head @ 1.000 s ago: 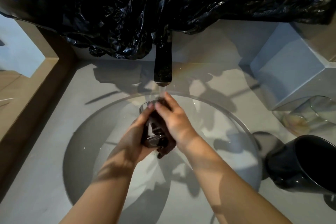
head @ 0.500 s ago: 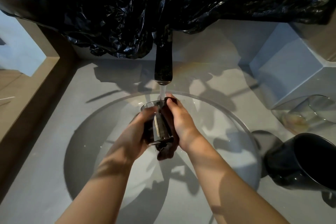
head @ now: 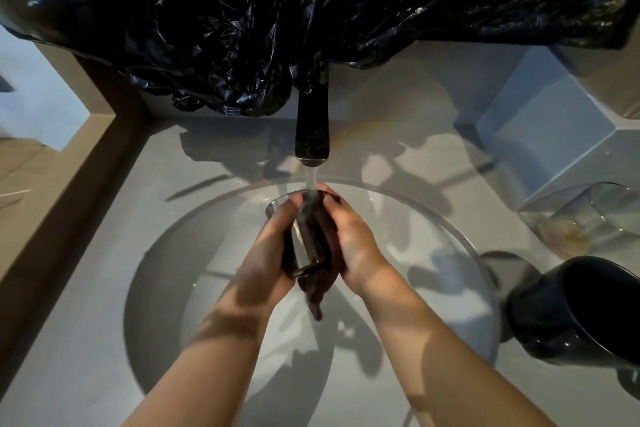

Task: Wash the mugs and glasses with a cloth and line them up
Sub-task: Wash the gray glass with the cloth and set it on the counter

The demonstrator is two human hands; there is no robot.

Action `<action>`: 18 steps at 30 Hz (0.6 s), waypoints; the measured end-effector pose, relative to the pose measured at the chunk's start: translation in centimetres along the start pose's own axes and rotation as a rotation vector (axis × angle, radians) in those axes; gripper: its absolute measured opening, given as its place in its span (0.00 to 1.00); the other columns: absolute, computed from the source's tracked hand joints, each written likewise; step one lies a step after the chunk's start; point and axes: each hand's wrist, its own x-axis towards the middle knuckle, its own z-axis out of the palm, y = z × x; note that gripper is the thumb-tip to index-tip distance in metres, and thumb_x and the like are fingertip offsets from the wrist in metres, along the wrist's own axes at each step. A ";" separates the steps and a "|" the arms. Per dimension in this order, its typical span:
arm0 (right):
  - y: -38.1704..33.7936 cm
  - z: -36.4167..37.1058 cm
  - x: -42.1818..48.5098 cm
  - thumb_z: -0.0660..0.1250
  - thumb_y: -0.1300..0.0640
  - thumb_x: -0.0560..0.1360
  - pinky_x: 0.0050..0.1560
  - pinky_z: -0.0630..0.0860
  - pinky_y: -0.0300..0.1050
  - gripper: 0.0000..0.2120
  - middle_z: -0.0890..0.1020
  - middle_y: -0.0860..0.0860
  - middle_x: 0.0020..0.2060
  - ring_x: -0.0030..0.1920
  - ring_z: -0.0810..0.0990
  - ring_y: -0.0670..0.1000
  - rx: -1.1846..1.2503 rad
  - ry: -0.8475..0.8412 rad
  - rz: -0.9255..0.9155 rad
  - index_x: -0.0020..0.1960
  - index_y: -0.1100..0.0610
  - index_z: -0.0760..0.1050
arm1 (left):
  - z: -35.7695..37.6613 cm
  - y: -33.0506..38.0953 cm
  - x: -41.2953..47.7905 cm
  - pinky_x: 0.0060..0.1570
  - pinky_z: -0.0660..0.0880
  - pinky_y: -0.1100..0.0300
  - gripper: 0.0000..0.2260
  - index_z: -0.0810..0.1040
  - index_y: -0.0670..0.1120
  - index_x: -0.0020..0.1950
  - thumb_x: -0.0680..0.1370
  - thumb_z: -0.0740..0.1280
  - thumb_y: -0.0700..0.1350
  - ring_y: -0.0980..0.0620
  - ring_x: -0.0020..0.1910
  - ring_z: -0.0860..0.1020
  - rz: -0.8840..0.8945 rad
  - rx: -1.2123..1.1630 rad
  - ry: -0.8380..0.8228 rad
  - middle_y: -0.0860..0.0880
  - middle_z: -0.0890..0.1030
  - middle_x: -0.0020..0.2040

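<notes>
Head view: both hands meet over the sink [head: 450, 229], right under the tap [head: 311, 125], whose water [head: 311, 180] falls onto them. The left hand [head: 273, 246] has its grip closed round a clear glass [head: 304, 253], with the fingers wrapped about its left side and the thumb up near the rim. The glass is tilted, rim toward the tap and base toward the person. The right hand [head: 349, 239] has its grip curled on a dark cloth [head: 317, 291] and presses it against the right side of the glass. A wet tail of the cloth hangs below the base. The stream lands on the cloth at the rim.

On the counter [head: 86, 288] to the right of the sink, a black mug [head: 581, 312] sits just beside the basin's edge, its mouth turned toward the camera. Beyond it is a second glass [head: 595, 215] with a yellowish smear low on it, close to a grey box [head: 540, 135]. Whether that one stands or lies cannot be told. Crumpled black plastic [head: 242, 10] hangs across the top and covers the upper part of the tap.
</notes>
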 end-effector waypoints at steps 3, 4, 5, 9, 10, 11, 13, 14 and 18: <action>0.8 -0.2 -0.8 0.61 0.48 0.78 0.52 0.77 0.49 0.16 0.85 0.57 0.48 0.49 0.83 0.54 0.312 0.018 0.213 0.54 0.58 0.82 | 0.8 -0.3 0.2 0.48 0.79 0.52 0.28 0.74 0.42 0.65 0.69 0.72 0.53 0.45 0.53 0.82 0.139 -0.136 0.098 0.40 0.81 0.58; 1.2 -0.1 -1.1 0.61 0.49 0.78 0.51 0.77 0.50 0.17 0.85 0.58 0.45 0.47 0.84 0.55 0.428 0.013 0.240 0.49 0.59 0.83 | 0.9 -0.4 0.4 0.43 0.80 0.53 0.29 0.72 0.41 0.65 0.68 0.73 0.52 0.45 0.50 0.83 0.195 -0.074 0.121 0.39 0.80 0.56; 1.6 0.0 -1.2 0.59 0.49 0.79 0.50 0.77 0.51 0.19 0.85 0.59 0.43 0.44 0.84 0.56 0.515 0.014 0.249 0.46 0.60 0.84 | 1.0 -0.5 0.4 0.40 0.80 0.55 0.27 0.70 0.41 0.64 0.69 0.72 0.50 0.46 0.47 0.83 0.232 0.044 0.139 0.39 0.80 0.53; 1.9 -0.4 -1.6 0.58 0.48 0.79 0.49 0.77 0.54 0.18 0.85 0.60 0.42 0.42 0.83 0.58 0.603 0.071 0.236 0.53 0.59 0.82 | 0.2 0.4 0.3 0.46 0.80 0.53 0.28 0.69 0.49 0.61 0.66 0.78 0.47 0.48 0.48 0.82 0.212 0.529 0.118 0.44 0.79 0.54; 1.6 -0.8 -1.5 0.58 0.49 0.80 0.46 0.77 0.53 0.17 0.84 0.59 0.41 0.40 0.83 0.58 0.570 0.092 0.214 0.52 0.57 0.82 | -0.2 1.0 0.4 0.51 0.79 0.49 0.32 0.69 0.50 0.61 0.62 0.80 0.48 0.46 0.50 0.81 0.167 0.597 0.100 0.44 0.80 0.54; 1.3 -1.2 -1.4 0.57 0.50 0.80 0.43 0.77 0.52 0.15 0.84 0.58 0.42 0.39 0.83 0.58 0.499 0.126 0.179 0.51 0.54 0.82 | -0.5 1.7 0.5 0.54 0.78 0.47 0.34 0.68 0.52 0.61 0.60 0.80 0.47 0.44 0.50 0.82 0.101 0.647 0.073 0.44 0.81 0.53; 0.8 -1.7 -1.1 0.57 0.56 0.81 0.43 0.77 0.50 0.10 0.82 0.56 0.47 0.43 0.82 0.56 0.278 0.188 0.053 0.56 0.51 0.77 | -0.9 2.6 0.4 0.50 0.79 0.49 0.32 0.66 0.56 0.63 0.66 0.78 0.44 0.43 0.48 0.82 -0.027 0.755 -0.012 0.43 0.82 0.49; 0.7 -1.7 -1.3 0.58 0.58 0.80 0.47 0.77 0.49 0.10 0.82 0.54 0.49 0.47 0.82 0.55 0.113 0.198 -0.047 0.57 0.51 0.76 | -1.0 2.8 0.6 0.46 0.80 0.51 0.29 0.65 0.57 0.64 0.69 0.75 0.43 0.44 0.46 0.82 -0.067 0.794 -0.029 0.42 0.82 0.48; 1.4 -2.0 -1.5 0.61 0.56 0.79 0.62 0.70 0.41 0.15 0.78 0.46 0.54 0.57 0.76 0.46 -0.783 0.092 -0.410 0.65 0.47 0.73 | -0.7 2.4 0.8 0.46 0.81 0.46 0.13 0.75 0.49 0.59 0.75 0.68 0.45 0.40 0.43 0.84 -0.102 0.708 -0.008 0.43 0.84 0.43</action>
